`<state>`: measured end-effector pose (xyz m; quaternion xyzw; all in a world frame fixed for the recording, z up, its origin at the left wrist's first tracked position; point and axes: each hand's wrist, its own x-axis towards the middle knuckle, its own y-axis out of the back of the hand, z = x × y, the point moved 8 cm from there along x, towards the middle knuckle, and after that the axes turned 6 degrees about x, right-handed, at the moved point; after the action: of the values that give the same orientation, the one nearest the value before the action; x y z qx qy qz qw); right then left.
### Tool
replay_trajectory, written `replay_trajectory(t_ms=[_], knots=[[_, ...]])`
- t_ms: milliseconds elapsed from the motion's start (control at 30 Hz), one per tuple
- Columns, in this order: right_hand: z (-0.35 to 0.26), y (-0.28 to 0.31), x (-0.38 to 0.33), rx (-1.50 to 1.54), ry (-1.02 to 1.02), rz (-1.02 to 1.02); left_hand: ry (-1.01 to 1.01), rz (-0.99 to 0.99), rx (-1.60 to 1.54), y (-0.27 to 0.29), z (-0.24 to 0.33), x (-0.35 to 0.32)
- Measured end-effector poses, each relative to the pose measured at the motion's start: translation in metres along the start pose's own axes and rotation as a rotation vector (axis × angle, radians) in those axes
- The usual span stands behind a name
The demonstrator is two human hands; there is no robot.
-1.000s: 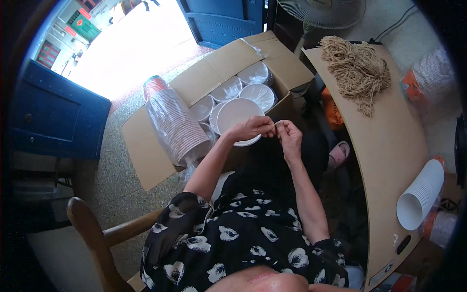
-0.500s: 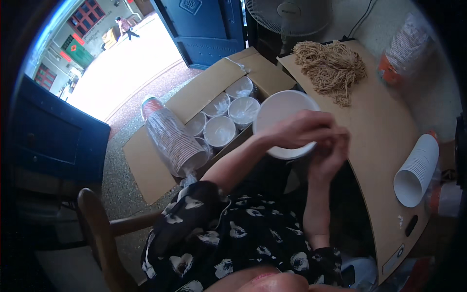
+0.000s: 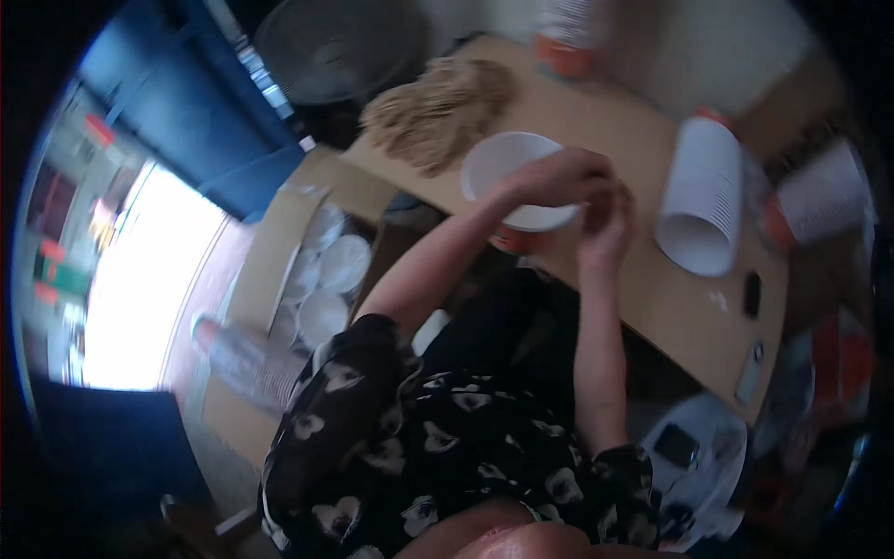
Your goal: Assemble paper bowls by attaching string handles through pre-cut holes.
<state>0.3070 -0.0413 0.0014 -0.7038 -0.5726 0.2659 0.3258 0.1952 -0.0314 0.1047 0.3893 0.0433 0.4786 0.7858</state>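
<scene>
Swung round toward the table [image 3: 643, 279] since the earlier frame, bringing the white tub [image 3: 498, 154] and both hands farther from the cardboard box [image 3: 358, 191] and closer in view to the brown cord bundle [image 3: 438, 112]. Now see the tub over the table's near edge, just beside the cords, with its open mouth toward the camera; cannot tell whether resting on the board or raised slightly above. Hold the left hand [image 3: 573, 175] across the tub's right side in view, and the right hand [image 3: 607, 228] just past the rim. Have the fingers of both bunched and brought together, left against right; cannot tell through the blur whether clamped on anything. Farther right on the table, find a stack of white tubs [image 3: 703, 177] lying on its side, with a small black object [image 3: 751, 294] near its open end. To the left, make out film-covered tubs [image 3: 343, 264] inside the box and a wrapped stack [image 3: 244, 359] along its near side. Beyond, notice a dim fan [image 3: 331, 47] and a blue door [image 3: 209, 116].
</scene>
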Motion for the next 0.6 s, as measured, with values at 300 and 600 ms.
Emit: replay_trajectory(t_ms=[300,600], knots=[[-0.092,0.042,0.108,-0.291,0.188,-0.002,0.102,-0.125,-0.276,-0.039,-0.026,0.133],[-0.108,0.021,0.107,-0.382,0.171,-0.045,0.082,-0.071,-0.213,-0.021,-0.01,0.139]])
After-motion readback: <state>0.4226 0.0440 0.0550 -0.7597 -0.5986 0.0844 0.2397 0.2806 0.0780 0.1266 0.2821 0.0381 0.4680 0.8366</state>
